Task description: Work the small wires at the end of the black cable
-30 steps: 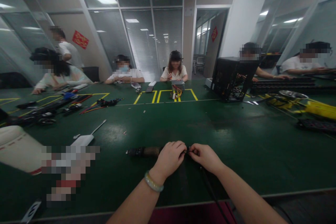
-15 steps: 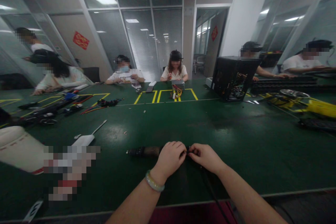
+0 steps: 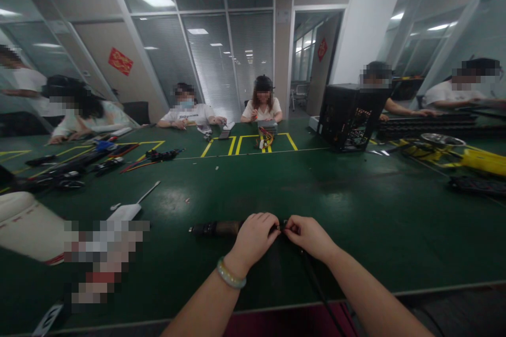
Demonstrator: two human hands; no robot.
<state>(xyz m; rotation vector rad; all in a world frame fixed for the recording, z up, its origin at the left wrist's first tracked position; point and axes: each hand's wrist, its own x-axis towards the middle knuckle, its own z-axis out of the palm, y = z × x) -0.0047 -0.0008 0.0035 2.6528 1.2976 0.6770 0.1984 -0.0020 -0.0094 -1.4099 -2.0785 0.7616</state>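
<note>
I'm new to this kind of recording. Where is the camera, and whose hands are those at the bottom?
The one camera sits on a person's head, looking forward and down, so the two bare arms at the bottom are that person's own. The left hand, with a pale bracelet, closes around the end of a dark cylindrical part lying on the green table. The right hand pinches a black cable where it meets that part. Other people work across the table.
</note>
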